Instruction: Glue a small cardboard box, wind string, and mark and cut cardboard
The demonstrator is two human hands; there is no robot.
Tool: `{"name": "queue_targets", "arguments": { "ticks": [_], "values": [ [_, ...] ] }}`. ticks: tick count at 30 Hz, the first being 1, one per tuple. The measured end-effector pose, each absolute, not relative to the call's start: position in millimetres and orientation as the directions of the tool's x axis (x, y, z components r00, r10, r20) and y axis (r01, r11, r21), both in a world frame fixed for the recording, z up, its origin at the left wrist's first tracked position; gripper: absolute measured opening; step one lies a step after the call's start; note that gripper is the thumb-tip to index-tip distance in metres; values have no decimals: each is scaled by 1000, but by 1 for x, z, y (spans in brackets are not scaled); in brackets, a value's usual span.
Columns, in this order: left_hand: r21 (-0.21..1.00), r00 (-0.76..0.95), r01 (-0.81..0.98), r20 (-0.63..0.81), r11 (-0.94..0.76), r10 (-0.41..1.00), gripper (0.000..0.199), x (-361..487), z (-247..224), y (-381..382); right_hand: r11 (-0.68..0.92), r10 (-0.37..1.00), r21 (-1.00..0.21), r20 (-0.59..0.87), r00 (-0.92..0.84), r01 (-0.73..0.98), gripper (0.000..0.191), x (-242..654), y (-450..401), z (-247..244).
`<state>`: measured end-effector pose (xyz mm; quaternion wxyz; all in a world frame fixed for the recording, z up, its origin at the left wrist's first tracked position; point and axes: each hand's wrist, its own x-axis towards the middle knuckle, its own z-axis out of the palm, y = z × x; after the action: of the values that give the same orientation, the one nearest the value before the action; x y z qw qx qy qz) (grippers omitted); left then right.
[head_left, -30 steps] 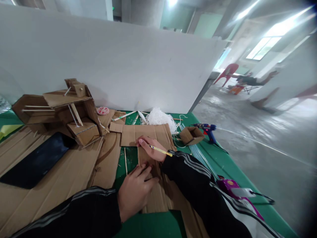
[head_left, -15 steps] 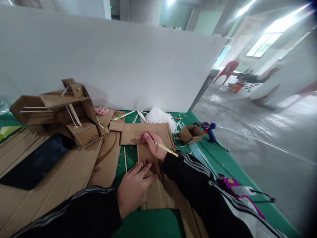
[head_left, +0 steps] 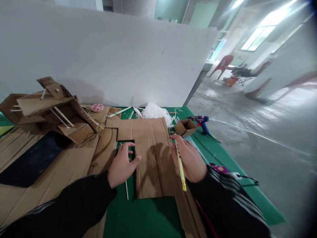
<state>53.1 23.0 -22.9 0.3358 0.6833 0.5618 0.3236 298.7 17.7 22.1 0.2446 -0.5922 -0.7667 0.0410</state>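
Observation:
A rectangular piece of cardboard (head_left: 146, 175) lies in front of me, on larger cardboard and the green table. At its left edge is my left hand (head_left: 125, 163), fingers curved and apart, holding nothing. My right hand (head_left: 189, 158) is on the right side of the cardboard. It grips a yellow pencil (head_left: 181, 167), whose eraser end points toward me; its tip is hidden by the fingers. Beyond both hands lies another cardboard strip (head_left: 141, 129) with a narrow tab on its left. A thin wooden stick (head_left: 126, 188) rests below my left hand.
A cardboard model (head_left: 56, 109) with sticks stands at left, behind a black phone-like slab (head_left: 34, 158). White string (head_left: 156, 110), a small cardboard box (head_left: 185, 127) and a blue glue gun (head_left: 203, 123) lie toward the back. A white panel (head_left: 111, 59) rises behind the table.
My right hand has moved right and toward me from the far strip, still with the pencil. My left hand has shifted left, uncovering the cardboard piece. The view has shifted a little.

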Motion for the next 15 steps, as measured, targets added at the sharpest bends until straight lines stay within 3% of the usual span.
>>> {"name": "queue_targets", "arguments": {
  "ticks": [2,6,15],
  "values": [
    [835,180,543,-16,-85,984,47,50,-23,28,179,954,-286,284,-95,941,25,316,-10,14],
    [859,234,511,-96,-38,967,52,52,-25,35,97,982,-415,185,-21,905,16,324,-37,-2],
    [966,225,257,-67,7,972,34,66,-13,36,110,973,-610,226,39,785,28,327,-20,8]
  ]
}}
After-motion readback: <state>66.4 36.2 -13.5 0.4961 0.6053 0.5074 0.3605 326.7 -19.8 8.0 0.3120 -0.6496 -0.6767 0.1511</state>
